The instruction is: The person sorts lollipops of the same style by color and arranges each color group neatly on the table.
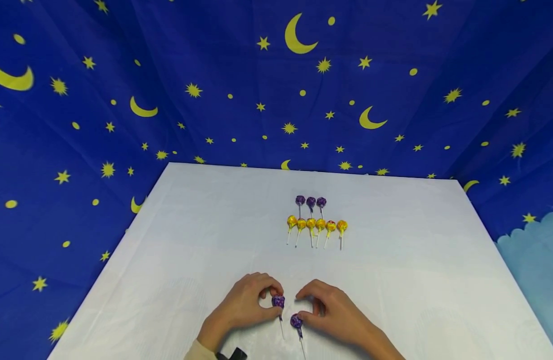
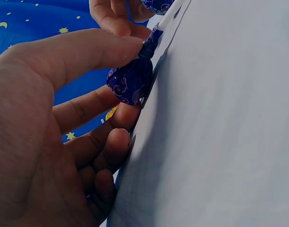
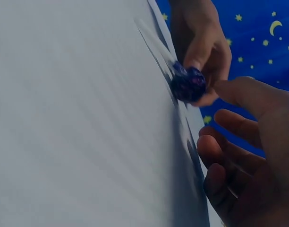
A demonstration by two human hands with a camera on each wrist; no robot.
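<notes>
Between the thumb and fingers of my left hand [image 1: 246, 305], low in the middle of the head view, I pinch a purple-wrapped lollipop [image 1: 278, 301]. Its white stick points toward me. A second purple lollipop [image 1: 296, 321] lies just to the right, stick also toward me. Beside its head is the thumb of my right hand [image 1: 334, 311], whose fingers are bent loosely and spread from the thumb. In the right wrist view, that thumb tip is close to the purple lollipop head [image 3: 189, 85]; whether they touch, I cannot tell. The left wrist view shows the pinched lollipop [image 2: 132, 80] against my left thumb.
Farther back on the white table [image 1: 213, 215], three purple lollipops [image 1: 311, 202] form a row. In front of them, several yellow lollipops [image 1: 311, 223] lie side by side, sticks toward me. Blue cloth [image 1: 240, 120] with yellow moons and stars hangs around the table.
</notes>
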